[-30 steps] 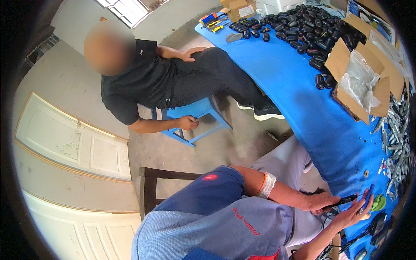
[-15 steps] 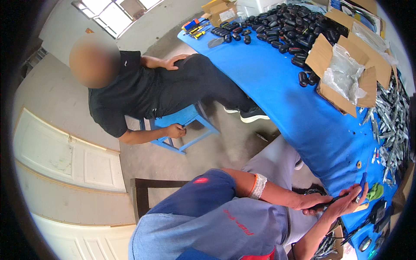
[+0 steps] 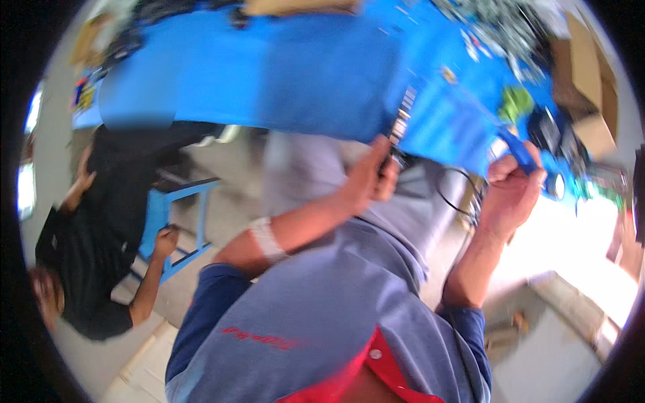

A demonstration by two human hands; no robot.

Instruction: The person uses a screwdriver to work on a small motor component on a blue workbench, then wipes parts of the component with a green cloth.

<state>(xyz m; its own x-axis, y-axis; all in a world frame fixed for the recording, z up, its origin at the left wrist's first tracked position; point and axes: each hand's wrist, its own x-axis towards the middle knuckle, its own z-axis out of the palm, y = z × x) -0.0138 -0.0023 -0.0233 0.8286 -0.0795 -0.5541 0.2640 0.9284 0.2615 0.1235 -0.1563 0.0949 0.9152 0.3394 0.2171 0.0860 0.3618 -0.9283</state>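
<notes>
My left hand [image 3: 368,173] is closed around a slim dark object [image 3: 401,115] with silvery segments toward its top, held upright near the table's front edge. To its right, my right hand [image 3: 514,191] grips a blue handle [image 3: 517,149], with what looks like a thin shaft pointing up-left, blurred by motion. A black cable [image 3: 443,191] loops between my hands. A crumpled green cloth [image 3: 515,102] lies just beyond the blue handle, beside some black objects [image 3: 544,127] on the blue-covered table [image 3: 215,74].
A pile of silvery pieces [image 3: 490,27] lies at the back right, beside cardboard boxes [image 3: 574,67]. Dark pouch-like items [image 3: 124,40] are at the far left. A co-worker in black [image 3: 94,262] sits at my left on a blue stool [image 3: 195,255].
My head has turned, swinging the table to the top of the view and blurring it. My hands, close together before, are now apart, the blue handle separate from the dark object.
</notes>
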